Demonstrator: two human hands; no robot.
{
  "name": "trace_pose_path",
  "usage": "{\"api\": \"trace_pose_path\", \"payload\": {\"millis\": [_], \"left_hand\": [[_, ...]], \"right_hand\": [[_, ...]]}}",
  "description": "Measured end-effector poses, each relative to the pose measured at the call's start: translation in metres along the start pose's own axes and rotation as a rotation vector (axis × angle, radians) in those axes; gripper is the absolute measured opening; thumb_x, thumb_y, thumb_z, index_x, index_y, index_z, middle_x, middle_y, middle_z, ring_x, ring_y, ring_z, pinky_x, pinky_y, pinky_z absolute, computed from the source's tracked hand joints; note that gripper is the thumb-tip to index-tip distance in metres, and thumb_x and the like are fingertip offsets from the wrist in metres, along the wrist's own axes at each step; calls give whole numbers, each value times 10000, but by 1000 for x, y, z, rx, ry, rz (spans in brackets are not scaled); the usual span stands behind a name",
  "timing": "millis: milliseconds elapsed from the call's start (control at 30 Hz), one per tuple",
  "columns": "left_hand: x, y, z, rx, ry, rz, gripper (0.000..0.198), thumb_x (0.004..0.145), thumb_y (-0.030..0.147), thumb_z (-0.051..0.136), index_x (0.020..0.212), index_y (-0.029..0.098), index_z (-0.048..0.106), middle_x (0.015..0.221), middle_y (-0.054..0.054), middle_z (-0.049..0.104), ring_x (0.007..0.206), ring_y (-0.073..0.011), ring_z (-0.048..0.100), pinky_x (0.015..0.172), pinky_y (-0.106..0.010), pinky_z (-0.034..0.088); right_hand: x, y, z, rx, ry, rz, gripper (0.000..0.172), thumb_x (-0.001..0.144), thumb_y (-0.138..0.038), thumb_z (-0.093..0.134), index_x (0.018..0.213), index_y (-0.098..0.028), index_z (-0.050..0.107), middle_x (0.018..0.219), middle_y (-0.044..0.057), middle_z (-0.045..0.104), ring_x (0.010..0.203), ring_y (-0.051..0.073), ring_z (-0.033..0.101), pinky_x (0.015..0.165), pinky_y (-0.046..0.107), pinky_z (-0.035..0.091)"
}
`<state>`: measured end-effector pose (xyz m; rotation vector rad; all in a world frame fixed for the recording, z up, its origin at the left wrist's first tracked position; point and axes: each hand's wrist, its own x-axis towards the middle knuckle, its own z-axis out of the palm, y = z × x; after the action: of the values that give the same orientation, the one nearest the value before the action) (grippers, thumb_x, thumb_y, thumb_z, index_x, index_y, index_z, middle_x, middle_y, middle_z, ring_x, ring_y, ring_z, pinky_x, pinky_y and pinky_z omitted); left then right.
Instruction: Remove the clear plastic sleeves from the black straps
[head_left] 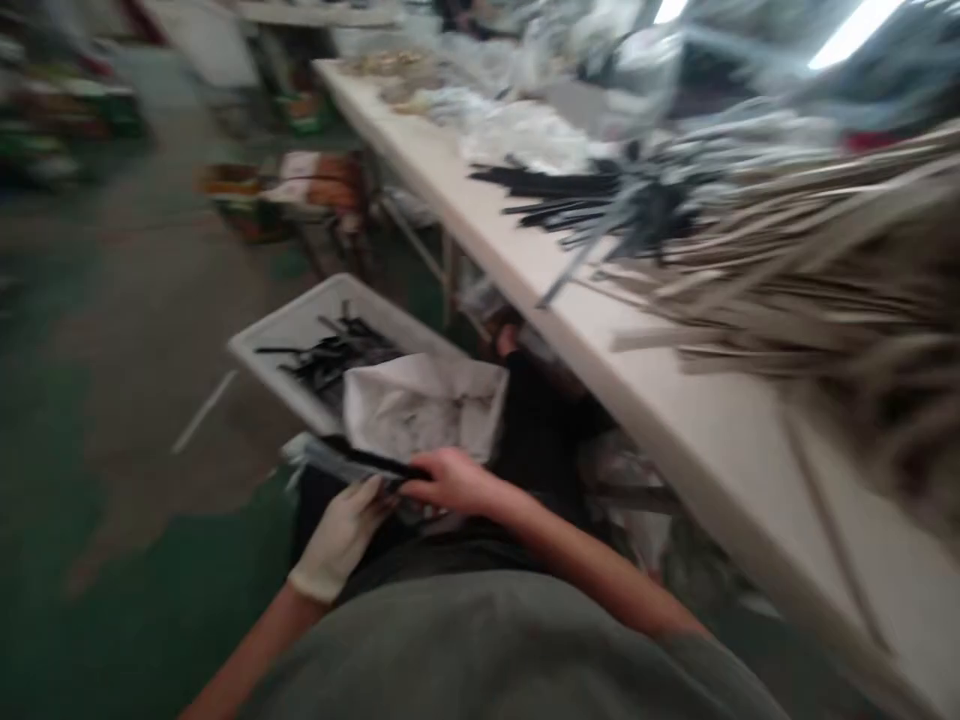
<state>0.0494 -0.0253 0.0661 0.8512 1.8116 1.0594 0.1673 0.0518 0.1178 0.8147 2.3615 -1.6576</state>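
Observation:
My left hand [343,535], in a pale glove, is over my lap with its fingers closed on dark strips [360,462]. Bare and just to its right, my right hand [454,482] pinches the right end of the same strips. Just beyond both hands stands a white bin [289,385] on the floor side of the table. More black strips [337,350] lie in its far part, and a white sack or cloth [420,395] fills the near part. Motion blur hides the exact finger contacts.
A long pale table [675,430] runs along the right, its edge close to my right arm. On it lie black strips [555,190], a large heap of brown strips [810,270] and clear plastic bags [525,130]. Crates [240,200] stand on the floor beyond the bin.

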Motion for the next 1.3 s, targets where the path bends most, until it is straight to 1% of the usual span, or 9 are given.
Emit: {"api": "trace_pose_path", "payload": {"millis": [67,100,200,333,533,733,900,1100,1300], "left_hand": [[-26,-28,-52,-398,232,-226,240,885,232,588,681,121,650,623,-26,655,603,-126,655,645,-222,553],[-34,-38,-67,-645,311,-306,165,841,215,658,707,119,651,662,-31,672,620,-125,661,684,-236,559],[-37,-55,-77,-1079,309,-417,205,676,212,826,718,106,655,664,-39,672,589,-130,645,666,-258,544],[-26,-55,-54,-1150,145,-386,365,590,302,887,798,78,688,736,-71,696,624,-136,651,688,-273,512],[-25,-62,-72,-1232,336,-328,367,542,299,908,737,108,662,698,-21,672,615,-114,635,687,-263,495],[-20,-60,-48,-1226,125,-369,496,462,386,924,775,76,696,719,-57,688,627,-129,640,701,-275,490],[-19,-58,-59,-1256,255,-369,418,492,354,919,713,104,668,661,-23,666,611,-121,639,688,-263,498],[-21,-60,-43,-1231,40,-372,483,494,385,915,810,81,712,747,-61,706,642,-131,650,666,-258,492],[-18,-60,-61,-1219,171,-373,386,536,324,909,739,95,674,708,-34,686,608,-121,646,666,-257,505]], "right_hand": [[1,9,-3,51,-106,-9,256,854,-389,563,726,-174,615,613,-10,659,506,117,587,462,202,415],[5,16,-6,62,-134,10,282,862,-415,555,725,-174,605,606,-9,647,502,117,581,474,207,426],[27,24,-9,-3,-164,42,326,856,-486,546,759,-182,615,586,-5,633,473,125,565,450,222,419],[43,10,7,-66,-73,20,342,825,-514,556,787,-185,638,570,10,638,466,149,571,434,243,421],[37,20,-10,-109,-130,77,405,791,-577,590,786,-181,676,561,27,655,463,159,570,417,244,424],[48,9,3,-42,-31,124,424,745,-584,628,839,-175,686,613,47,687,520,204,631,406,259,462],[30,12,-9,-53,-43,155,393,732,-548,654,864,-183,712,535,18,653,464,179,591,404,248,442],[39,18,3,-53,-27,107,422,772,-576,619,879,-172,683,638,47,701,542,202,647,461,263,486],[30,15,-1,-53,-24,114,389,773,-542,632,854,-167,696,581,31,675,476,168,594,436,245,455]]}}
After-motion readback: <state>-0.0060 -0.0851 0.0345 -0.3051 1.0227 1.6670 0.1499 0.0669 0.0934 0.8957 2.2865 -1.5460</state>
